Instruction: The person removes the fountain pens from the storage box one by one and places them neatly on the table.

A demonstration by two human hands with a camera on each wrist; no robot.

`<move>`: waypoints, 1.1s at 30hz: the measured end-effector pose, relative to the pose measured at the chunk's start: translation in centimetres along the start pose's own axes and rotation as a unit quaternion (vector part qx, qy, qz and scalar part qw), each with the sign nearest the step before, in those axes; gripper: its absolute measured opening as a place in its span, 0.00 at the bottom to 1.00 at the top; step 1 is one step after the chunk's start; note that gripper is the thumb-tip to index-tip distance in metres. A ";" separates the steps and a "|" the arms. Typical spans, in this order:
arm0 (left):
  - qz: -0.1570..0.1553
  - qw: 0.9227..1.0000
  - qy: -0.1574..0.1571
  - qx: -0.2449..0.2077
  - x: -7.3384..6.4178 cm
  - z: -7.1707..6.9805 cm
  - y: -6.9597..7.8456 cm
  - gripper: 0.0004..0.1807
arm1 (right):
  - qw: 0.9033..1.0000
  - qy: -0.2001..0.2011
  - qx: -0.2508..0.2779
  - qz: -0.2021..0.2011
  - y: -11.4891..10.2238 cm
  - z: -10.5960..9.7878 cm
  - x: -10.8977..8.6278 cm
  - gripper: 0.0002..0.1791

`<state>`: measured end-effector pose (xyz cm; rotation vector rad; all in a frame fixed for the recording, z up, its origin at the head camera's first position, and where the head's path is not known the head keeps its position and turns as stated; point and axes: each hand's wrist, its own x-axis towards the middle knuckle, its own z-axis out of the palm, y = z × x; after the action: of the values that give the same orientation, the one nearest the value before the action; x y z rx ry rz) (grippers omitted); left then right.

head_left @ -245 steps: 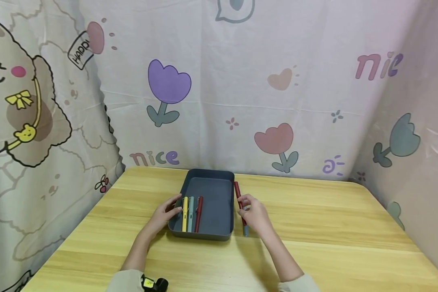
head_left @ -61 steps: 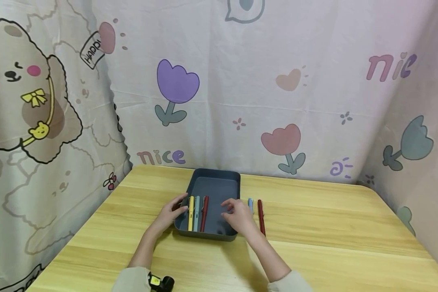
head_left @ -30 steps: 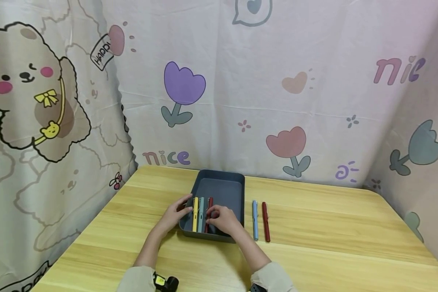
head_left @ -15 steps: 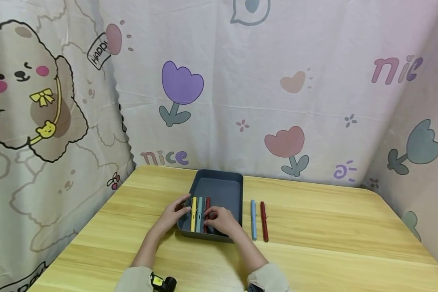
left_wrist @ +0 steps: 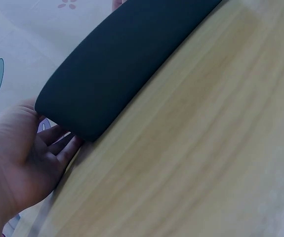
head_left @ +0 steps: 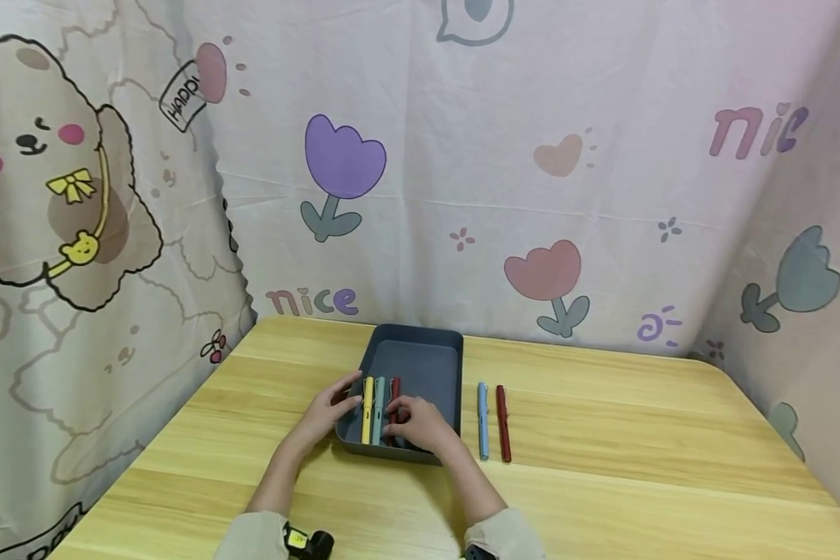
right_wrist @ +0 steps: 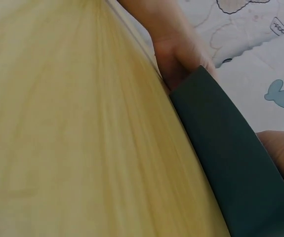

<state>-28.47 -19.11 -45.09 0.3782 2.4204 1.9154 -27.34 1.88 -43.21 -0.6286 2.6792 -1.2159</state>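
Tray (head_left: pixel 420 354), dark grey and shallow with rounded corners, sits on the wood-grain table (head_left: pixel 602 424) just below the centre of the head view. The left hand (head_left: pixel 325 410) pinches its left wall, thumb at the rim and the other fingers against the outer face; the left wrist view shows those fingers along the wall at the lower left of the frame. Inside the tray, toward its lower left part, three pens stand in a row: yellow pen (head_left: pixel 367 412) nearest the left thumb, teal pen (head_left: pixel 379 412) just beside it, and red pen (head_left: pixel 395 386) a little apart on the right. The right hand (head_left: pixel 421 424) reaches over the tray's lower right part and grasps the red pen between thumb and forefinger, hiding much of its lower length.

Right of the tray, two more pens lie on the table side by side without touching: light blue pen (head_left: pixel 483 420) on the left, dark red pen (head_left: pixel 503 424) on the right. A printed cloth (head_left: pixel 448 155) with tulips and lettering fills the upper part of the frame. Pale sleeves (head_left: pixel 252 537) enter at the bottom edge, with a black device (head_left: pixel 308 542) at the left wrist.
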 end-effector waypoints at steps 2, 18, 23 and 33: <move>0.003 1.000 0.002 0.005 0.1 0.0 -0.3 0.29 | 1.000 -0.001 -0.006 0.000 -0.1 0.0 0.0 0.14; -0.002 1.000 0.003 0.010 0.0 0.0 0.0 0.29 | 0.999 0.013 -0.047 0.003 -0.3 -0.1 -0.1 0.15; -0.006 1.000 -0.001 0.001 0.2 -0.1 -0.1 0.28 | 0.999 0.025 -0.046 0.012 -0.5 -0.2 -0.2 0.15; -0.002 1.000 0.001 0.005 0.0 0.0 0.0 0.29 | 0.999 0.038 0.012 0.035 -0.3 -0.2 -0.4 0.14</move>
<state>-28.47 -19.12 -45.09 0.3706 2.4308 1.9030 -26.93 1.98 -42.85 -0.4894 2.7184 -1.2768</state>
